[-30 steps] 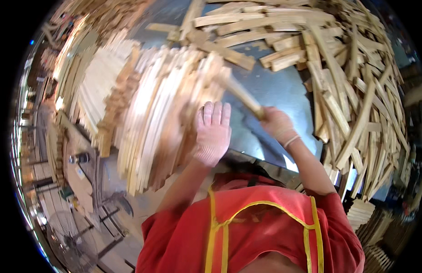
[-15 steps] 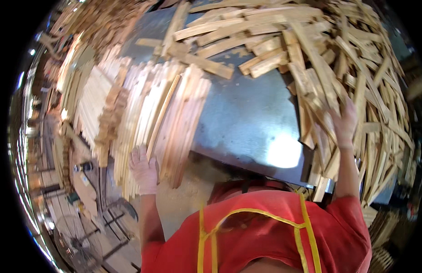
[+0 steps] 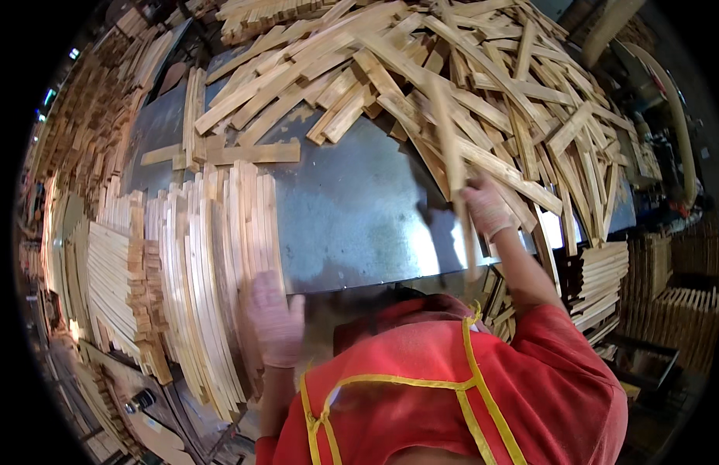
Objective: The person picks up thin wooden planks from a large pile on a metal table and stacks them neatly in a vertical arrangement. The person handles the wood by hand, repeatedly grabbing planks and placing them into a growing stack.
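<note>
My right hand [image 3: 490, 206], in a pale glove, is closed around a wooden slat [image 3: 443, 132]. The slat is blurred by motion and stands out lengthwise above the metal tabletop, in front of the loose pile of slats [image 3: 491, 116]. At the near right end of a row of slats laid side by side [image 3: 212, 271], my left hand [image 3: 276, 322] is gloved too and open, its thumb apart from the fingers. Its fingertips overlap the row's edge; whether they touch the wood I cannot tell.
The grey metal table [image 3: 336, 194] lies between row and pile. Two crossed slats [image 3: 243, 153] rest beyond the row. Stacked wood [image 3: 600, 287] stands at the right, more stacks [image 3: 111, 287] at the left. A thick pale hose or pipe [image 3: 677, 116] curves at the far right.
My view has turned to the right. My right hand has drawn a slat out of the pile and nearer to me. My left hand has left the row's near ends for its right edge.
</note>
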A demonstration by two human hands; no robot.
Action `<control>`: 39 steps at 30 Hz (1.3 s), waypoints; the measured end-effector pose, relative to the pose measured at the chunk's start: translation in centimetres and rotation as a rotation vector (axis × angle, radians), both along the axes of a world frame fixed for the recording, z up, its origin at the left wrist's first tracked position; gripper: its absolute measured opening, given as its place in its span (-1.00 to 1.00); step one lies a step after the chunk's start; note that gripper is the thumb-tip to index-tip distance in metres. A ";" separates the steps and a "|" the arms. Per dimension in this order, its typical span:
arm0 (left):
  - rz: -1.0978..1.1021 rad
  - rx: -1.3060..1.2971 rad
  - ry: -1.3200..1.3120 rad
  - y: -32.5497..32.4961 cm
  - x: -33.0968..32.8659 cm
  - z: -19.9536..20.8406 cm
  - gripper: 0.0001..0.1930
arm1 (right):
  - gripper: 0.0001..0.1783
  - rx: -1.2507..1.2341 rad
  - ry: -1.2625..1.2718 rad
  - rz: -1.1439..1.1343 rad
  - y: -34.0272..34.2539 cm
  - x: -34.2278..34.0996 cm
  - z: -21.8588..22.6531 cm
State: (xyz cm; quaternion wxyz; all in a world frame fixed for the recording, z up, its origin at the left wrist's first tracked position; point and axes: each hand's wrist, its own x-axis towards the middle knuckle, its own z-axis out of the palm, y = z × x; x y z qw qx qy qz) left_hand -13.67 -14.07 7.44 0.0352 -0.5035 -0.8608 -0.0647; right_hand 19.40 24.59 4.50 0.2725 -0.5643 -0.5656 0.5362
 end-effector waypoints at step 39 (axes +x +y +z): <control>0.185 -0.186 0.081 0.5 -0.2 -7.5 -0.06 | -0.17 0.584 -1.120 0.545 0.8 7.0 4.0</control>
